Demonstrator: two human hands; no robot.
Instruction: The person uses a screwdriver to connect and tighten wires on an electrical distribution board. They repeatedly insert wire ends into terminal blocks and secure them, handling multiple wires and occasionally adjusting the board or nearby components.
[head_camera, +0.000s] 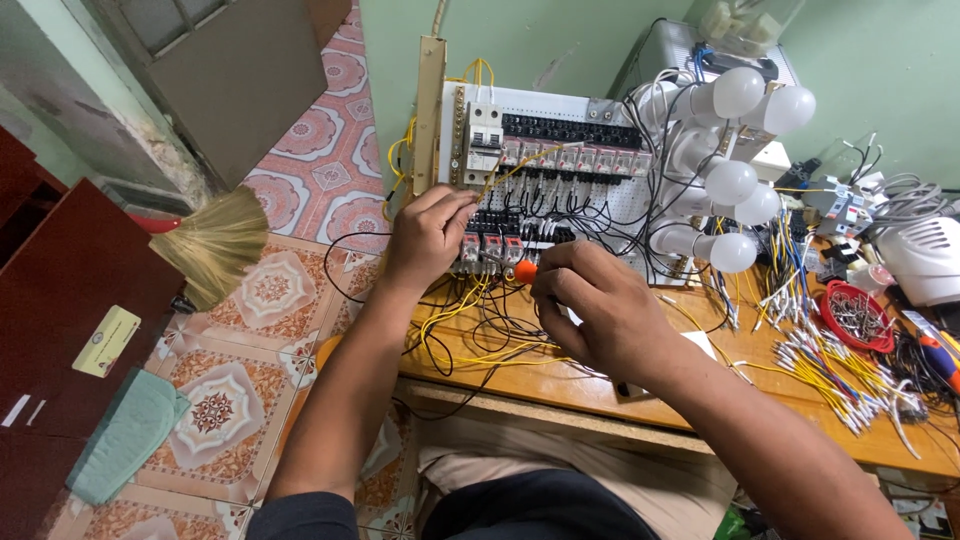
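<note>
Closest to us, our forearms reach out over the wooden bench (560, 385), where yellow and black wires (470, 335) lie in loose loops. Our right hand (600, 310) is curled shut around a screwdriver with an orange handle (525, 270), whose tip points left toward the lower row of relays (490, 245) on the white wiring panel (560, 180). Our left hand (430, 235) is just beside it, fingers pinched closed on a yellow wire (515, 168) that rises up and to the right across the panel (where it ends we cannot tell). The two hands are near each other but apart.

Further up the panel, a white circuit breaker (485, 140) sits at the upper left, with a longer row of relays to its right. A cluster of white light bulbs (735, 180) hangs off the panel's right side. On the bench to the right lie a bundle of cut wire ends (830, 365) and a red bowl of small metal parts (858, 315). Off to the left, on the patterned tile floor (320, 180), lies a straw broom (215, 240).
</note>
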